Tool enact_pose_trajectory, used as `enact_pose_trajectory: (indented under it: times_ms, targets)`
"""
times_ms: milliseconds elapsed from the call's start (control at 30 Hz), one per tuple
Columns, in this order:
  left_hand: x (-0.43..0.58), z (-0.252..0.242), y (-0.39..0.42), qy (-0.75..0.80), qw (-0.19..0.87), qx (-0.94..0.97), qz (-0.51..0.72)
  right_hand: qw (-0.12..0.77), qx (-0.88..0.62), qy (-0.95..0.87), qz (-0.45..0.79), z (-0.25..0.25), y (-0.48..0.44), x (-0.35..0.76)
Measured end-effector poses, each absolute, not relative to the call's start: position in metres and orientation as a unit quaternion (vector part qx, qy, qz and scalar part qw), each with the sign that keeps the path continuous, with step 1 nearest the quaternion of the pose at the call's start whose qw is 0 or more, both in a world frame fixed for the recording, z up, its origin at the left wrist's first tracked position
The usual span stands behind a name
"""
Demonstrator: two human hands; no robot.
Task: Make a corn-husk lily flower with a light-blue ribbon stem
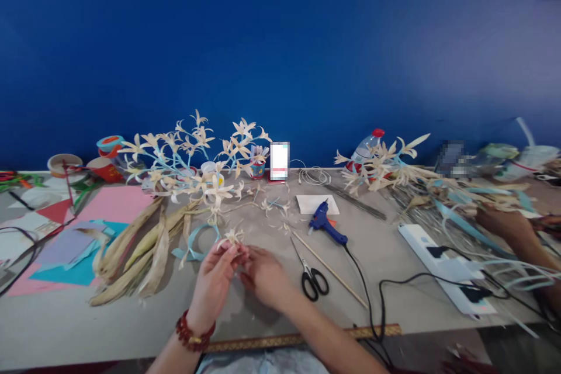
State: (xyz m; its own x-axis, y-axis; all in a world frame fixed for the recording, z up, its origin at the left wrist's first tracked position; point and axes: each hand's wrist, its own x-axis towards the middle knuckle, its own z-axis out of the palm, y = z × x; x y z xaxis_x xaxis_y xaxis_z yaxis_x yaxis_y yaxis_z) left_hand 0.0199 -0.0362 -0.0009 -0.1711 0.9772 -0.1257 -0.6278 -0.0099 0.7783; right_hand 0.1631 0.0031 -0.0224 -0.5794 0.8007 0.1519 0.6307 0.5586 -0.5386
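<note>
A small cream flower (234, 237) with thin pointed petals, apparently dried husk, rises from the fingertips of my left hand (218, 266), pinched closed around its base. Close against those fingers is my right hand (265, 276), its fingers curled in under the flower; what they grip is hidden. A light blue ribbon strip (193, 241) curls on the table just left of the flower. Right of my hands lie black-handled scissors (313, 279), a thin wooden stick (331, 269) and a blue glue gun (326, 223) with its cord.
Dried husks (140, 251) and coloured paper sheets (79, 263) lie to the left. Branches of finished flowers (188, 155) stand behind. A lit phone (279, 160) is propped at the wall. On the right are a power strip (438, 269), cables and another person's hand (504, 225).
</note>
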Motion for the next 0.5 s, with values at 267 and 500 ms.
enact_pose_trajectory:
  times_ms: [267,500]
  targets:
    - [0.030,-0.007,-0.038,0.449,0.471,0.391,0.651,0.392,-0.419,-0.744,0.341,0.002,0.002,0.191]
    - [0.039,0.001,-0.038,0.480,0.394,0.407,0.670,0.558,-0.339,-0.549,0.522,0.003,-0.017,0.172]
